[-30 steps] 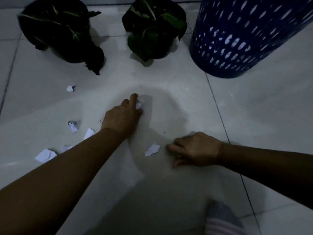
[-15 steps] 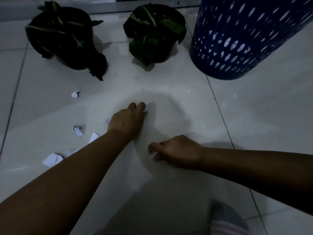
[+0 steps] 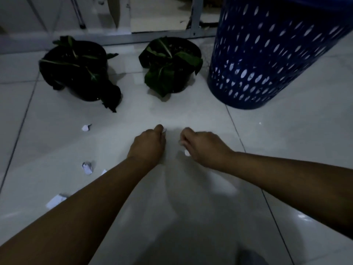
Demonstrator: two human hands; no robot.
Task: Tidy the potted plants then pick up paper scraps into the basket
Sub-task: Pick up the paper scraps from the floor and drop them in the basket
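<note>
My left hand [image 3: 148, 144] is closed above the white tiled floor, a bit of white paper showing at its fingertips. My right hand [image 3: 202, 147] is closed too, with a white paper scrap [image 3: 186, 153] poking out under the palm. The two fists are close together, raised off the floor. A tall blue perforated basket [image 3: 267, 60] stands at the back right. Two black potted plants stand behind my hands, one at the left [image 3: 80, 71] and one in the middle [image 3: 170, 64]. Several loose paper scraps lie at the left, such as a crumpled one [image 3: 87, 167].
A small scrap [image 3: 85, 127] lies near the left pot and a flat piece [image 3: 55, 200] sits beside my left forearm. A grey frame rail [image 3: 133, 38] runs along the back wall. A foot in a striped sock [image 3: 252, 257] shows at the bottom edge.
My right hand closed over the scrap that lay on the floor and lifted it. Both hands rose and came together. The view tilted up, showing more of the back wall.
</note>
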